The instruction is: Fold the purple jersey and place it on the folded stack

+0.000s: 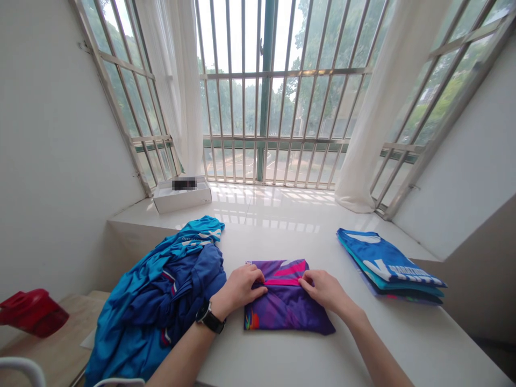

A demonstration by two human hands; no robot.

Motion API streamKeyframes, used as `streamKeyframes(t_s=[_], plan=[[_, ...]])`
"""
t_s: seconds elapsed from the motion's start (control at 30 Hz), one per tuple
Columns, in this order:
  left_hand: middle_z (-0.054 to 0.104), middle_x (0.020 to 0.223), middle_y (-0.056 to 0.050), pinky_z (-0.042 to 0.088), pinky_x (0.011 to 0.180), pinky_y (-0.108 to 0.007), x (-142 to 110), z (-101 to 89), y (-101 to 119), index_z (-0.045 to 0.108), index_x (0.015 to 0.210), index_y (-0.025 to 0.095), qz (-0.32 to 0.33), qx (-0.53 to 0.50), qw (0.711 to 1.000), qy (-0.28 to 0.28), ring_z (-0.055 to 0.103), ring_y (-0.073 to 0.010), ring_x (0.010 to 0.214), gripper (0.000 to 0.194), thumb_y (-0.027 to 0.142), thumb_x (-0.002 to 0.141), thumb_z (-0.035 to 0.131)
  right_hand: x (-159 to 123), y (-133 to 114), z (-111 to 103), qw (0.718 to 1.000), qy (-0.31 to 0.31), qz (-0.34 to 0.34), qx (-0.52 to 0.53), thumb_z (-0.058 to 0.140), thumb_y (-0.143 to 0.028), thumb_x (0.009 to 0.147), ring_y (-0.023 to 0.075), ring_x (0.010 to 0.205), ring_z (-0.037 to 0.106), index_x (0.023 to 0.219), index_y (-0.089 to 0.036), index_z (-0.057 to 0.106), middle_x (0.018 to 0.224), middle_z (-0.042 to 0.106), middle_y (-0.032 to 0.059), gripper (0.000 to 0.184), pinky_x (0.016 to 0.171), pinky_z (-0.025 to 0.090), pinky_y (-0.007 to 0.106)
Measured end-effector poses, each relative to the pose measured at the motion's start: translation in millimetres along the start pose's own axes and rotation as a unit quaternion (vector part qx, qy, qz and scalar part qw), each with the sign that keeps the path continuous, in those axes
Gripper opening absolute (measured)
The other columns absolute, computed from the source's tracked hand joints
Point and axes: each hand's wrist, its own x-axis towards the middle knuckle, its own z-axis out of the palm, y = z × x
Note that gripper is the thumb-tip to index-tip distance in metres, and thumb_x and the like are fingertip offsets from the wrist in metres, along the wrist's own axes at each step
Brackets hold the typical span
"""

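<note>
"where's the jersey?"

"the folded purple and pink jersey [284,312] lies flat on the white ledge [407,338], right in front of the person."

"and the hands?"

"both on it. the left hand [237,290], a watch [209,317] on its wrist, and the right hand [324,290] come in from either side, forearms angled inward, wrists low – fingers curled, pinching the fabric at the pink band."

"gripping, then, not released?"

"gripping, both of them."

"what's around it?"

"a rumpled heap of blue garments [161,290] just beside the left hand, a neat stack of folded blue jerseys [387,266] well off to the right – and a white box [182,196] far along the ledge, near the barred window [282,102]."
</note>
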Motion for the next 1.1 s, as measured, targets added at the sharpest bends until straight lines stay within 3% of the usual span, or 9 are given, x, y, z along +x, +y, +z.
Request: streamKeyframes(t_s=[0.3, 0.47, 0.57, 0.63, 0.77, 0.9, 1.0, 1.1], plan=[[0.066, 0.093, -0.003, 0.046, 0.081, -0.028, 1.5, 4.6, -1.1, 0.068, 0.093, 0.022, 0.001, 0.012, 1.0, 0.006, 0.06, -0.0187, 0.09, 0.016, 0.035, 0.094, 0.059, -3.8, -1.2, -0.5, 1.0, -0.008, 0.014, -0.024, 0.052, -0.033, 0.09, 0.0162, 0.068, 0.06, 0.07, -0.021, 0.064, 0.074, 0.07, 0.003, 0.026, 0.058, 0.029, 0.025], [0.066, 0.092, -0.002, 0.046, 0.08, -0.028, 2.4, 7.8, -1.0, 0.067, 0.091, 0.023, 0.006, 0.032, 0.999, 0.018, 0.06, -0.0185, 0.089, 0.012, 0.033, 0.093, 0.06, -6.9, -8.3, -5.6, 0.997, 0.063, -0.001, -0.042, 0.054, -0.032, 0.089, 0.0164, 0.07, 0.061, 0.074, -0.021, 0.064, 0.075, 0.069, 0.0011, 0.021, 0.06, 0.034, 0.026], [0.066, 0.091, -0.002, 0.046, 0.079, -0.028, 3.3, 9.1, -0.1, 0.067, 0.09, 0.023, 0.005, 0.04, 0.999, 0.021, 0.06, -0.0186, 0.088, 0.011, 0.032, 0.092, 0.062, -4.8, -25.6, 1.0, 0.986, 0.15, -0.053, -0.04, 0.048, -0.036, 0.095, 0.0189, 0.085, 0.064, 0.087, -0.021, 0.067, 0.091, 0.071, 0.0045, 0.025, 0.075, 0.045, 0.029], [0.066, 0.09, -0.002, 0.046, 0.079, -0.028, 3.9, 9.7, 0.6, 0.067, 0.089, 0.023, 0.002, 0.042, 0.999, 0.023, 0.06, -0.0186, 0.087, 0.011, 0.033, 0.091, 0.063, -1.5, -38.7, 12.7, 0.979, 0.17, -0.107, -0.039, 0.047, -0.037, 0.097, 0.0219, 0.107, 0.061, 0.107, -0.018, 0.068, 0.115, 0.069, 0.0099, 0.031, 0.095, 0.045, 0.033], [0.066, 0.089, -0.002, 0.046, 0.078, -0.027, 3.8, 9.6, 0.0, 0.067, 0.086, 0.022, -0.009, 0.033, 0.999, 0.025, 0.061, -0.0182, 0.086, 0.013, 0.032, 0.091, 0.063, 3.6, -51.9, 39.4, 0.985, 0.092, -0.128, -0.064, 0.043, -0.05, 0.097, 0.0284, 0.143, 0.034, 0.145, -0.009, 0.046, 0.154, 0.04, 0.0167, 0.063, 0.117, 0.028, 0.041], [0.067, 0.088, -0.002, 0.046, 0.076, -0.027, 4.2, 4.6, -0.2, 0.067, 0.084, 0.021, -0.031, 0.029, 0.999, 0.014, 0.062, -0.0178, 0.084, 0.014, 0.033, 0.09, 0.062, 2.1, -49.7, 49.7, 0.996, 0.008, -0.066, -0.067, 0.025, -0.059, 0.099, 0.0276, 0.149, 0.021, 0.153, -0.006, 0.031, 0.16, 0.025, 0.0166, 0.076, 0.121, 0.018, 0.042], [0.068, 0.089, -0.003, 0.047, 0.079, -0.03, 9.8, 0.9, 7.9, 0.067, 0.086, 0.021, -0.04, 0.068, 0.997, -0.005, 0.063, -0.0197, 0.084, 0.015, 0.033, 0.091, 0.059, 0.5, -49.4, 48.7, 0.997, -0.004, -0.042, -0.065, 0.021, -0.06, 0.098, 0.0268, 0.15, 0.018, 0.154, -0.007, 0.026, 0.162, 0.021, 0.0149, 0.077, 0.122, 0.015, 0.041], [0.068, 0.102, -0.007, 0.046, 0.089, -0.037, 21.6, 6.9, 22.7, 0.067, 0.101, 0.021, -0.024, 0.126, 0.992, 0.017, 0.062, -0.0239, 0.097, 0.019, 0.028, 0.094, 0.051, 2.4, -49.3, 47.8, 0.997, -0.001, -0.023, -0.068, 0.023, -0.059, 0.098, 0.0268, 0.15, 0.018, 0.154, -0.007, 0.026, 0.162, 0.02, 0.0144, 0.076, 0.122, 0.014, 0.041]])
